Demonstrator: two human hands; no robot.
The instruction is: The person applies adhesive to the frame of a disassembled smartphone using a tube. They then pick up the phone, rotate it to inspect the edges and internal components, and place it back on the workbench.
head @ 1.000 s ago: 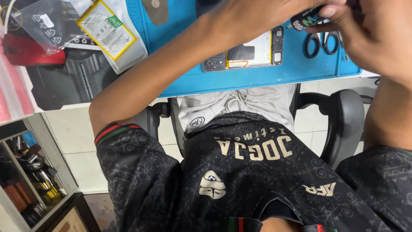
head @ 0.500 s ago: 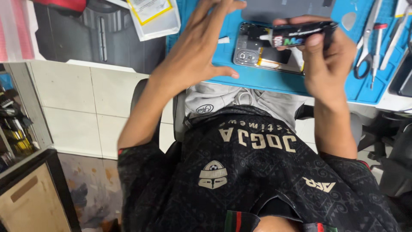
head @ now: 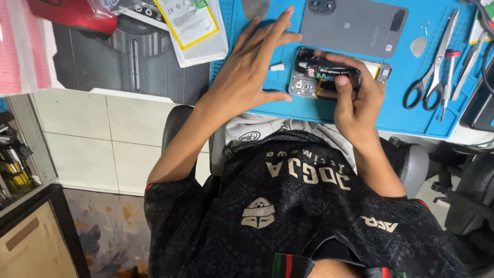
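An opened phone (head: 304, 85) with its insides showing lies on a blue work mat (head: 401, 116). My right hand (head: 357, 103) grips a small black tube (head: 329, 73) and holds it flat across the phone's middle. My left hand (head: 252, 69) rests on the mat just left of the phone, empty, with its fingers spread. A little white cap (head: 277, 66) lies between my left fingers and the phone. The phone's grey back cover (head: 355, 25) lies just beyond it.
Scissors (head: 429, 85), a red-collared tool (head: 448, 77) and a grey pick (head: 418, 47) lie at the mat's right. A battery in a clear bag (head: 190, 23) and a red object (head: 72, 15) sit at the left. A black chair (head: 473, 201) stands at my right.
The view has dropped toward the desk. My left hand has slid off the phone to its left side. My right hand has brought the tube down onto the phone.
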